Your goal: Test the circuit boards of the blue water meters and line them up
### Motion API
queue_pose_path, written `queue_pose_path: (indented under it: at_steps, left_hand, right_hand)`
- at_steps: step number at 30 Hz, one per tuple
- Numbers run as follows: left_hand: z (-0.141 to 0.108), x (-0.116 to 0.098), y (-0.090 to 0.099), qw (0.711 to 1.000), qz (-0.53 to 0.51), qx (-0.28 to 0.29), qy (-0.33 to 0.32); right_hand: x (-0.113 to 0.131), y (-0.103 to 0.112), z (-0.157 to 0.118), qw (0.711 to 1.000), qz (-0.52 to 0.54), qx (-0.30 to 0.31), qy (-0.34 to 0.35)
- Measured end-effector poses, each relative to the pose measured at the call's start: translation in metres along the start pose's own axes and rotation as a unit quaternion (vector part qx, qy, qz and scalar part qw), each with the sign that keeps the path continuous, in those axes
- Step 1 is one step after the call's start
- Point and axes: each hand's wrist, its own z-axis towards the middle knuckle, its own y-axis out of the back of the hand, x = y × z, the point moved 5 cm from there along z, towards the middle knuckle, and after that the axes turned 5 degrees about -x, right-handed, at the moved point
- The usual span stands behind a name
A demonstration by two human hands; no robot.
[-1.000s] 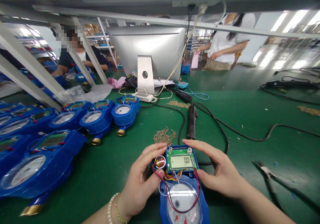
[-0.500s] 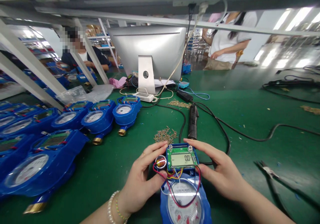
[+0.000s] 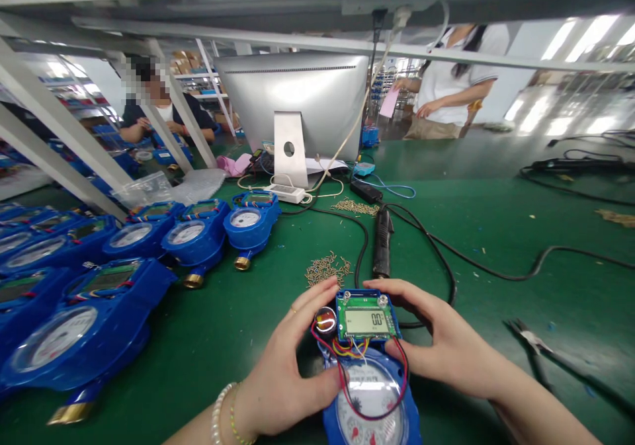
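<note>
A blue water meter (image 3: pixel 331 425) lies in front of me, with a round dial under a clear cover and an open electronics box at its far end. In that box a green circuit board carries a lit display (image 3: pixel 367 321) reading 0.0. My left hand (image 3: pixel 290 365) grips the meter's left side, fingertips at the box's far corner and thumb over the dial's edge by the red and black wires. My right hand (image 3: pixel 441 336) holds the box's right side, with its thumb at the near corner. A round battery-like part (image 3: pixel 325 321) sits left of the board.
Several blue meters (image 3: pixel 196 233) stand at left. Beyond my hands are a screw pile (image 3: pixel 327 271), a black electric screwdriver (image 3: pixel 381 241) and its cable. Cutting pliers (image 3: pixel 533 342) lie right. A monitor (image 3: pixel 297 94) stands behind; two people (image 3: pixel 459 81) are farther back.
The meter has shifted slightly right and toward me. My left thumb has moved from beside the battery-like part down to the dial's edge. My right thumb has slid lower along the box.
</note>
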Motion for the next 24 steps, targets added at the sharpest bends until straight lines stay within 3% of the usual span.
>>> queue_pose_path:
  at_steps: [12, 18, 24]
  left_hand:
    - [0.011, -0.002, 0.0, 0.999, 0.001, -0.033, -0.004]
    - [0.008, 0.0, -0.002, 1.0, 0.008, -0.014, -0.005]
    - [0.005, -0.003, -0.004, 0.998, 0.042, 0.015, -0.041]
  right_hand:
    - [0.002, -0.007, -0.001, 0.987, -0.081, -0.088, 0.111]
    - [0.003, -0.006, -0.004, 0.982, -0.044, -0.133, 0.129]
    - [0.016, -0.001, -0.022, 0.966, -0.027, -0.17, 0.193]
